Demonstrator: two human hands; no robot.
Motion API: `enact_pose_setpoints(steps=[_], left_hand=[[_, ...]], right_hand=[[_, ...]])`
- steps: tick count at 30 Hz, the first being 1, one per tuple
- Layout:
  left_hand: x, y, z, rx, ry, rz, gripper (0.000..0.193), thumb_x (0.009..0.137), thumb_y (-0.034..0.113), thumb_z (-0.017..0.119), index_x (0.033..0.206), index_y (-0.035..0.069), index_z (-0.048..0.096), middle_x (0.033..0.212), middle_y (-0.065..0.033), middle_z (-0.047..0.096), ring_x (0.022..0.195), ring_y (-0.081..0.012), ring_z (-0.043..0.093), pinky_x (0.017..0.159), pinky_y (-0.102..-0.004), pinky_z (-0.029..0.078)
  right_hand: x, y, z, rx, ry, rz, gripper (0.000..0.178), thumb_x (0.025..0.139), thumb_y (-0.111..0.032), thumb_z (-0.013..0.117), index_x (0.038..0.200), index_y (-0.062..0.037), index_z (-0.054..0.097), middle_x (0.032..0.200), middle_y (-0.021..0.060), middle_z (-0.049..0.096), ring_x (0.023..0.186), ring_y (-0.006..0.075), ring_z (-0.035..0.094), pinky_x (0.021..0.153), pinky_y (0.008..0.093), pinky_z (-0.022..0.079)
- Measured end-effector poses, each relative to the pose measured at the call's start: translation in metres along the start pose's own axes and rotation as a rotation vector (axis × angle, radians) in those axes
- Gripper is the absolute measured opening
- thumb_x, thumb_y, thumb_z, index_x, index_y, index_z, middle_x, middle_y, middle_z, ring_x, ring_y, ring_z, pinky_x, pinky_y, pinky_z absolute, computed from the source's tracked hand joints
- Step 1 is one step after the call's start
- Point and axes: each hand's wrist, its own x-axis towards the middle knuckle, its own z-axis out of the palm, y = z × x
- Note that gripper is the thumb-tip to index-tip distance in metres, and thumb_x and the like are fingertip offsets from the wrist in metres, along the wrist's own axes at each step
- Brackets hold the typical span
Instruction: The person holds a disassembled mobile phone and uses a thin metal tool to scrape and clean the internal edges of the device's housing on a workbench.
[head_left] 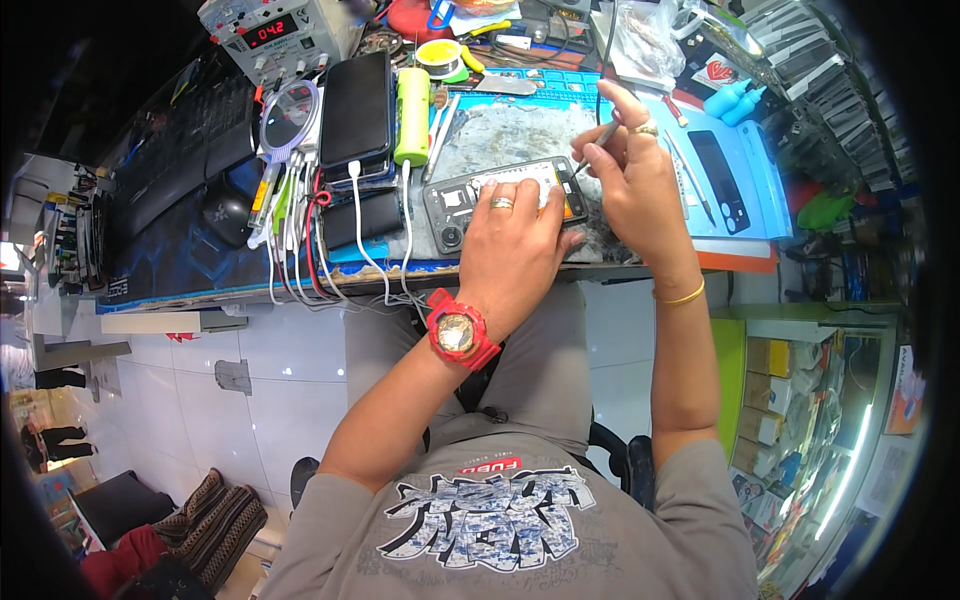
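An opened smartphone (456,200) lies on the grey work mat, back side up, its inner parts exposed. My left hand (515,235) rests on it with the fingers stretched out over the phone and the thumb by its near right edge. My right hand (640,175) is closed on a thin pen-shaped tool (607,134). Its dark, pointed tip is down at the phone's right end; whether it touches cannot be made out. A dark cord (606,60) comes down from above beside my right fingers.
On the left are a black phone (356,110), a green battery-like cylinder (411,118), many cables and a power supply (275,40). A blue tray-like mat (765,190) at right bears a dark phone panel (718,165). Blue bottles (738,100) stand behind it.
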Motion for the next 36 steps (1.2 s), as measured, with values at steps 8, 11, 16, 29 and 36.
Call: enact_pose_setpoints(steps=[8, 11, 16, 29, 36], left_hand=[[0.000, 0.000, 0.001, -0.014, 0.009, 0.002, 0.049, 0.089, 0.034, 0.082, 0.127, 0.005, 0.072, 0.110, -0.0140, 0.062, 0.107, -0.0349, 0.060, 0.094, -0.0458, 0.052], [0.000, 0.000, 0.000, -0.017, 0.010, -0.005, 0.049, 0.089, 0.033, 0.083, 0.127, 0.005, 0.072, 0.109, -0.0141, 0.062, 0.106, -0.0352, 0.061, 0.094, -0.0460, 0.052], [0.000, 0.000, -0.001, -0.028, 0.013, -0.002, 0.048, 0.090, 0.032, 0.082, 0.128, 0.005, 0.072, 0.110, -0.0146, 0.062, 0.107, -0.0360, 0.061, 0.096, -0.0468, 0.052], [0.000, -0.002, 0.001, -0.064, 0.020, -0.001, 0.045, 0.090, 0.031, 0.081, 0.125, 0.005, 0.070, 0.111, -0.0152, 0.061, 0.107, -0.0367, 0.060, 0.096, -0.0479, 0.051], [0.001, -0.001, 0.001, -0.069, 0.007, -0.015, 0.042, 0.091, 0.031, 0.079, 0.121, 0.003, 0.071, 0.115, -0.0151, 0.064, 0.110, -0.0333, 0.062, 0.107, -0.0493, 0.047]], right_hand=[[0.006, -0.010, -0.005, -0.259, -0.026, 0.056, 0.064, 0.095, 0.002, 0.071, 0.155, -0.0031, 0.048, 0.096, 0.0165, 0.074, 0.082, 0.0286, 0.073, 0.079, 0.0391, 0.058], [0.003, 0.003, 0.002, -0.132, 0.027, -0.050, 0.061, 0.095, 0.001, 0.073, 0.152, -0.0039, 0.050, 0.090, 0.0129, 0.073, 0.077, 0.0260, 0.071, 0.076, 0.0369, 0.057], [0.000, 0.004, 0.000, -0.170, 0.000, 0.003, 0.061, 0.097, 0.003, 0.069, 0.153, -0.0073, 0.047, 0.090, 0.0137, 0.073, 0.077, 0.0296, 0.071, 0.074, 0.0402, 0.057], [0.036, 0.010, 0.045, 0.057, 0.053, -0.070, 0.053, 0.094, -0.002, 0.073, 0.142, 0.0068, 0.054, 0.096, 0.0165, 0.077, 0.081, 0.0292, 0.077, 0.081, 0.0365, 0.059], [0.062, 0.013, 0.087, -0.060, -0.003, -0.107, 0.060, 0.095, -0.002, 0.073, 0.149, 0.0037, 0.048, 0.104, 0.0236, 0.077, 0.098, 0.0388, 0.075, 0.087, 0.0438, 0.058]])
